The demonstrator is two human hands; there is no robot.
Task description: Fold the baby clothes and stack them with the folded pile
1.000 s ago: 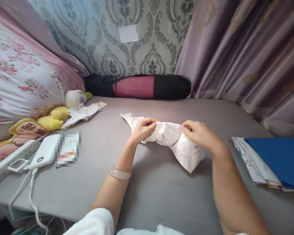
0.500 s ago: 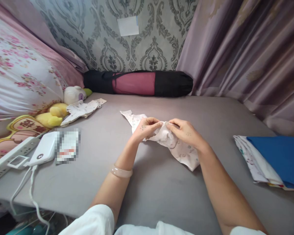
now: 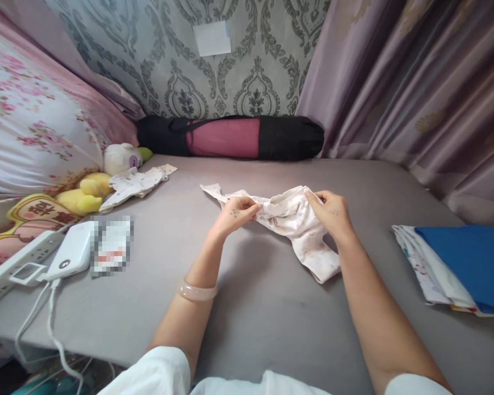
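Observation:
A pale pink-and-white printed baby garment [image 3: 290, 216] lies bunched on the grey mattress [image 3: 263, 307], its lower end resting on the surface. My left hand [image 3: 235, 215] pinches the cloth at its left part, and my right hand [image 3: 331, 211] grips a gathered fold near the neck-like opening. The cloth stretches loosely between them. A translucent pale bangle [image 3: 197, 291] circles my left wrist. A second small printed garment [image 3: 135, 182] lies flat farther left, out of reach of both hands.
A folded stack with blue cloth on top [image 3: 456, 263] sits at the right. At the left are a power bank [image 3: 71, 251], a pixelated card [image 3: 111, 245], a power strip [image 3: 12, 269] and plush toys [image 3: 121, 159]. A black-and-pink rolled bag [image 3: 230, 137] lies along the back wall.
My hands have moved apart from nearly touching, and the garment has opened out between them. The view has shifted slightly.

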